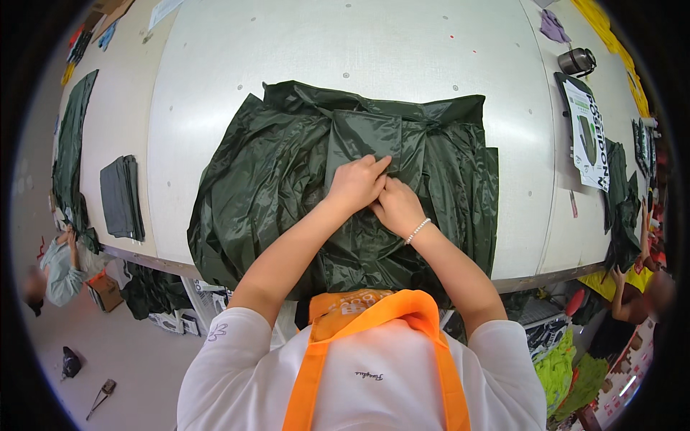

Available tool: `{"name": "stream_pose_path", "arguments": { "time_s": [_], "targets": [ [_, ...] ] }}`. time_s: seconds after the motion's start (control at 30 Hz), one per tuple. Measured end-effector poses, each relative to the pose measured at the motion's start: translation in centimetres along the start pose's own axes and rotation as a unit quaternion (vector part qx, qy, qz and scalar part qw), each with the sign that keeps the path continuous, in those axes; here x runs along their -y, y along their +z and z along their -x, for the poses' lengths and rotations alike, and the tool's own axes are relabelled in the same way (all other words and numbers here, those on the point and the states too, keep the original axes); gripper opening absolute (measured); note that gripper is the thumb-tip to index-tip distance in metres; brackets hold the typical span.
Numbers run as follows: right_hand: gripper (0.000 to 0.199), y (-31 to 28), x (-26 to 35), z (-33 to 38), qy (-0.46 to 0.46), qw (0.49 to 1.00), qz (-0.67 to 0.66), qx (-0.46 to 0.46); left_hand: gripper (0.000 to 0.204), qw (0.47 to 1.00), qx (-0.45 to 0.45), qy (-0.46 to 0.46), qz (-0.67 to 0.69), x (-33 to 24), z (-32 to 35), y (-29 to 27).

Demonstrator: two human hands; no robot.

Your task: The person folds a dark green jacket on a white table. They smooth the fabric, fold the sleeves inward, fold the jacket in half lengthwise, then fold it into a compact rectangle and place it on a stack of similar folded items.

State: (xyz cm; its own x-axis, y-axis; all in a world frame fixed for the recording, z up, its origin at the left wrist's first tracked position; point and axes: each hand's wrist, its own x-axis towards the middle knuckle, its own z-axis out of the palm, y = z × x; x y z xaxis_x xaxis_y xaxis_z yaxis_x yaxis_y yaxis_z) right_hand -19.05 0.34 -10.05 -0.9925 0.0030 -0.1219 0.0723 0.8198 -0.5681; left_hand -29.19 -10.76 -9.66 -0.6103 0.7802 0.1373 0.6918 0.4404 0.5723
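A dark green, shiny, thin-coated garment [273, 183] lies spread and creased on the table in front of me, its near part hanging over the edge. A smooth rectangular flap [365, 133] of the same fabric lies at its upper middle. My left hand [357, 182] rests at the flap's lower part, fingers bent round the cloth and one finger stretched toward the right. Just below and touching it, my right hand [399, 208], with a beaded bracelet at the wrist, has its fingers curled in on the same cloth. The fingertips of both are partly hidden.
The pale table [503, 43] reaches far ahead. A folded dark stack [122, 197] lies at left, another green garment [72, 136] beyond it. At right are a metal flask [577, 62] and printed packaging [586, 133]. Co-workers handle fabric at both sides.
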Motion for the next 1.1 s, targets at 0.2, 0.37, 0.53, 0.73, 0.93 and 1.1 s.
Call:
{"name": "stream_pose_path", "arguments": {
  "time_s": [0.2, 0.37, 0.53, 0.73, 0.93, 1.1],
  "targets": [
    [0.093, -4.5, 1.8, 6.3, -0.059, 0.991, 0.009, 0.118, 0.039, 0.999, 0.045, 0.012, 0.000, 1.1, 1.4, 1.9],
    [0.068, -1.5, 0.5, 7.5, -0.080, 0.993, 0.058, 0.063, 0.041, 0.992, 0.110, -0.027, 0.057, 1.2, 1.5, 1.4],
    [0.052, -0.6, -2.0, 1.4, 0.205, 0.968, -0.141, -0.030, 0.059, 0.894, 0.274, -0.199, 0.293, 3.9, -1.4, 0.5],
    [0.061, 0.3, -6.1, -2.8, 0.267, 0.952, -0.083, 0.123, 0.032, 0.990, 0.112, 0.089, -0.013, -2.6, 0.5, -4.2],
    [0.057, -1.7, -4.2, -3.3, 0.290, 0.936, -0.087, 0.178, 0.043, 0.980, 0.109, 0.136, -0.094, -0.5, 6.2, -0.5],
    [0.027, -6.3, -3.8, -4.7, 0.189, 0.955, -0.125, -0.192, 0.037, 0.984, 0.112, 0.114, -0.071, -0.3, 6.5, 0.1]
  ]
}}
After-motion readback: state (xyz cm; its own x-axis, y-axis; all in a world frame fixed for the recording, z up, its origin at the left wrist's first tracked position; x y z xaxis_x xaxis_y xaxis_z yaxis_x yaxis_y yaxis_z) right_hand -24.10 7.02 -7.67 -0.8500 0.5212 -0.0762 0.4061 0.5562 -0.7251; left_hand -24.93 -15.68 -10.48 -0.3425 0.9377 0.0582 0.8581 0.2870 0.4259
